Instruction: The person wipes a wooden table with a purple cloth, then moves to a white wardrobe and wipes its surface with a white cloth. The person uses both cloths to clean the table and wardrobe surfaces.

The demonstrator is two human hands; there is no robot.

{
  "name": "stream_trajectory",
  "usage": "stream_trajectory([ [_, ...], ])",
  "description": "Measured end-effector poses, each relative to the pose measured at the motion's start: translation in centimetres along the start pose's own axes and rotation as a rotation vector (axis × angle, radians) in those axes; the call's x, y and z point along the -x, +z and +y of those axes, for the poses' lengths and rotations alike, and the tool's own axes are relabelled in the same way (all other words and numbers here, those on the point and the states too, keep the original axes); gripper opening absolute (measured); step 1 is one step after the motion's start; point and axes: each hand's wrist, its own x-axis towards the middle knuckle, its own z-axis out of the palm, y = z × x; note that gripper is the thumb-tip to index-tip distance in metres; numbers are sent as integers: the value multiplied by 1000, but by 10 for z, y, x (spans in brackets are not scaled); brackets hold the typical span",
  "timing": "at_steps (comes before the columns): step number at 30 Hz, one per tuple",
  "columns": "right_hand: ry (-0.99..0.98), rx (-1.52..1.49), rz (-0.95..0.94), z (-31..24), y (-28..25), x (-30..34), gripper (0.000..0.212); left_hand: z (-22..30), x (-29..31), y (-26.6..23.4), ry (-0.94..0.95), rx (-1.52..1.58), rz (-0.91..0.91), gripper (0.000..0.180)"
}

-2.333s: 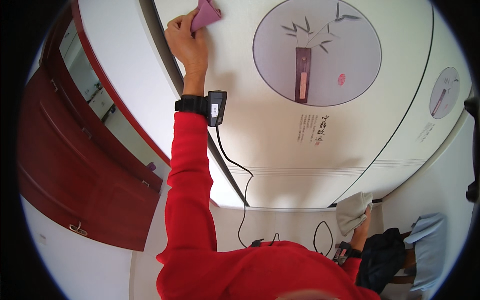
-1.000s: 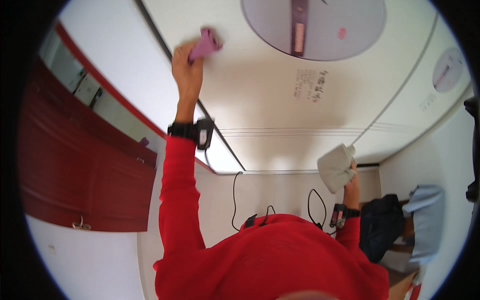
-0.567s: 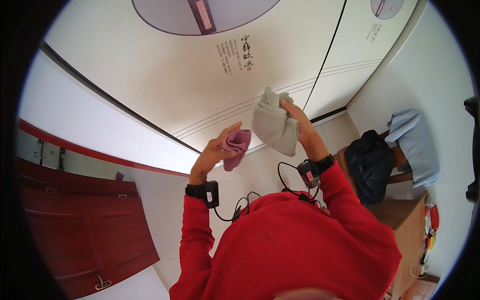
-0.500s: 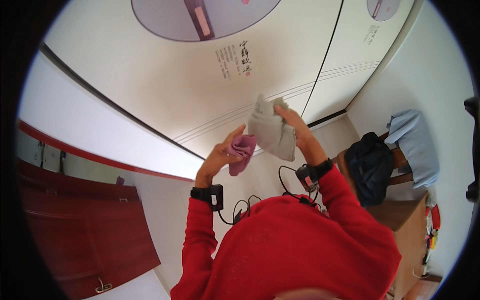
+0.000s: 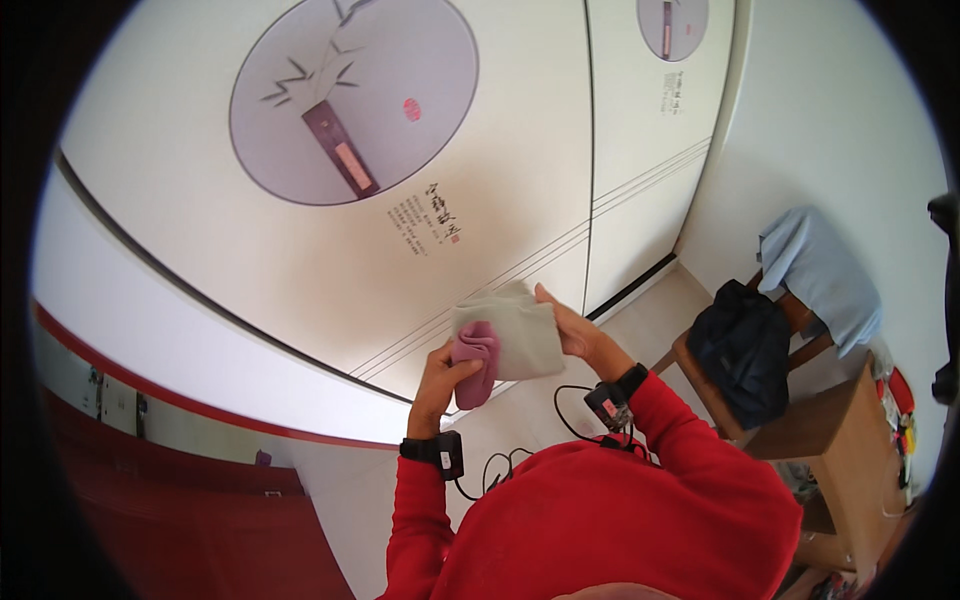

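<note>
White sliding wardrobe doors fill most of the view, each bearing a grey oval panel with an ink-style branch drawing. A dark red cabinet stands at lower left. To the right, against a plain white wall, a wooden chair carries a dark bag and a light blue cloth, over pale floor.

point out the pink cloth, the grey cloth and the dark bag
folded pink cloth (image 5: 478, 362), head view, middle of the fold
pale grey cloth (image 5: 517, 335), head view, flat centre
dark blue bag on the wooden bench (image 5: 745, 350), head view, middle of its top
</note>
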Motion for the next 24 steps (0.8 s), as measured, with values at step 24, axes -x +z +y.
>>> stream_trajectory([
  [24, -854, 212, 506, -204, -77, 15, 47, 103, -23, -60, 645, -170, 787, 29],
])
